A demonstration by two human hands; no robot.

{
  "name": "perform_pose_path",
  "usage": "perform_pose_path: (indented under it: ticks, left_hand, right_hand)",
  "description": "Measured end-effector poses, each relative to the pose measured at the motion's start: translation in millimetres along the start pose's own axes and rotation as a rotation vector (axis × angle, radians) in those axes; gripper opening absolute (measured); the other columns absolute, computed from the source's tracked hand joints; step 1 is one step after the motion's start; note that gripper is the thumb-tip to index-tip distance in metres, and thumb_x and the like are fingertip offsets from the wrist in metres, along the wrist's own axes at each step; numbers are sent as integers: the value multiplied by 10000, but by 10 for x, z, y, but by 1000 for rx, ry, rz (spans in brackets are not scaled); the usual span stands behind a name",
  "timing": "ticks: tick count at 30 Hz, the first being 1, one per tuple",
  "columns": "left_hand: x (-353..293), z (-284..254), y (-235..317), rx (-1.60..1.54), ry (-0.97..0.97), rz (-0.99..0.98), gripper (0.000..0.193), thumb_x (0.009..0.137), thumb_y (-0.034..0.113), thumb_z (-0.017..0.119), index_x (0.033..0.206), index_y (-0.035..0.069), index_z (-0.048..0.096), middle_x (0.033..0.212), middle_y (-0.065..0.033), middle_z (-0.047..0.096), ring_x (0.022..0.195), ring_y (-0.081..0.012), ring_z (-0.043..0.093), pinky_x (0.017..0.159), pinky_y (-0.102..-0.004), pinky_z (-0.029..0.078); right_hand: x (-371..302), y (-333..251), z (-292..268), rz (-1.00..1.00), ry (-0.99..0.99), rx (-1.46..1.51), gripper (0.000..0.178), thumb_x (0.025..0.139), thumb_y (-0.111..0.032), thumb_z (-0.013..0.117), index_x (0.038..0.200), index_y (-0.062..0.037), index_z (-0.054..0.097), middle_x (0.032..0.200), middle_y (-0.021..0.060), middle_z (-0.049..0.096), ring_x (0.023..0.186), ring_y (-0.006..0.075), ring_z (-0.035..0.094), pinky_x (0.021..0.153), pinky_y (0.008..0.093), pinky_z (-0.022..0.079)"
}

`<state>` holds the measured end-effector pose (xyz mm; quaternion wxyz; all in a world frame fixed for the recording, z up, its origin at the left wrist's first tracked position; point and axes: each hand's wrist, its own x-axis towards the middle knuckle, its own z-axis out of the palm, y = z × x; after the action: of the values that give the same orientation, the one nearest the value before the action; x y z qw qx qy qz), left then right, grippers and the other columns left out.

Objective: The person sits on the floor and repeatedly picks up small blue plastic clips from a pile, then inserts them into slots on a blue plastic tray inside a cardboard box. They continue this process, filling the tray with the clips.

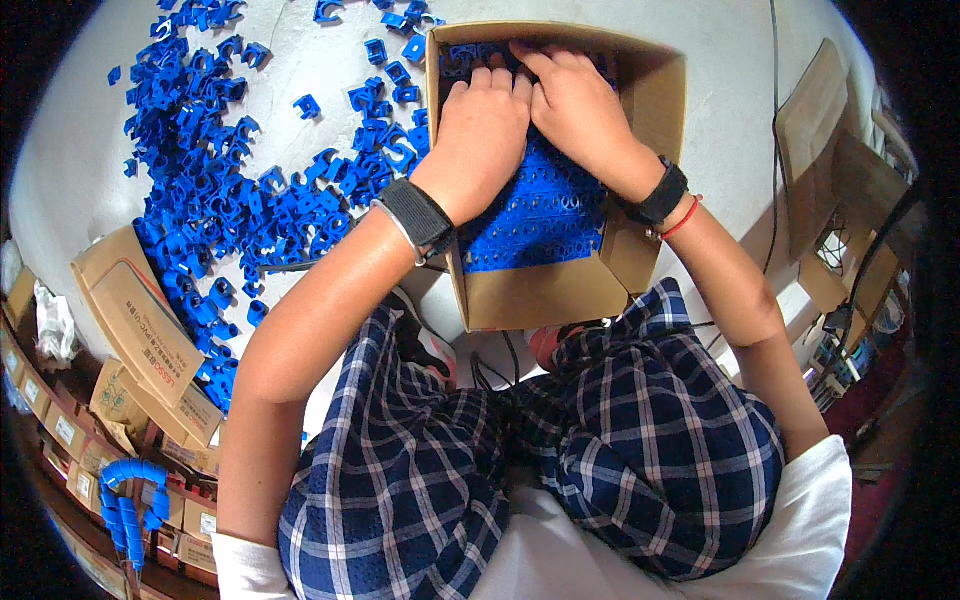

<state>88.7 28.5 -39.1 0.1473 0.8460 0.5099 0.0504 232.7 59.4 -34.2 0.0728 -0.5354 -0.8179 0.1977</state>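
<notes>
An open cardboard box [530,295] stands on the pale floor in front of my knees, filled with neat rows of blue plastic clips [545,215]. Both hands are inside it, palms down on the packed clips near the far wall. My left hand [483,130] presses flat with fingers together. My right hand [570,100] lies beside it, fingertips reaching the far left corner. I cannot see whether either hand grips a clip. Each wrist wears a dark band; the right also has a red string.
A large loose heap of the same blue clips [215,170] spreads over the floor left of the box. Flattened and stacked cardboard boxes [140,320] lie at the lower left, more cardboard [820,130] at the right. A chain of joined blue clips [125,500] hangs at the bottom left.
</notes>
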Motion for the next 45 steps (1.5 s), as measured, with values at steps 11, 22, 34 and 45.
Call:
perform_pose_path:
  ticks: [11,22,34,45]
  left_hand:
    - [-17,43,16,14,20,-8,356,794,87,619,1131,-21,577,1059,-185,602,998,-308,614,847,-374,553]
    - [-17,55,22,-37,14,-31,310,799,44,592,1095,-46,582,1029,-199,584,980,-322,612,776,-370,581]
    - [-29,42,19,-37,14,-18,303,812,40,567,1103,-43,580,1043,-203,578,990,-323,609,784,-364,577]
    - [-19,-33,40,16,-80,11,344,839,101,545,1145,-51,583,1134,-233,606,1033,-311,604,920,-330,506]
  right_hand:
    - [-5,12,54,-105,51,-86,384,837,-112,532,1191,5,622,1044,187,638,980,357,598,880,422,511]
    - [15,-24,-22,-140,-26,-165,350,822,-124,569,1141,15,605,1013,177,627,960,338,618,818,409,551]
    - [3,-2,39,-75,-35,-68,363,845,-105,552,1196,-19,589,1013,241,612,960,403,616,840,455,530]
    - [28,17,30,27,-15,160,334,842,-103,536,1137,21,631,1030,260,634,932,431,619,865,478,511]
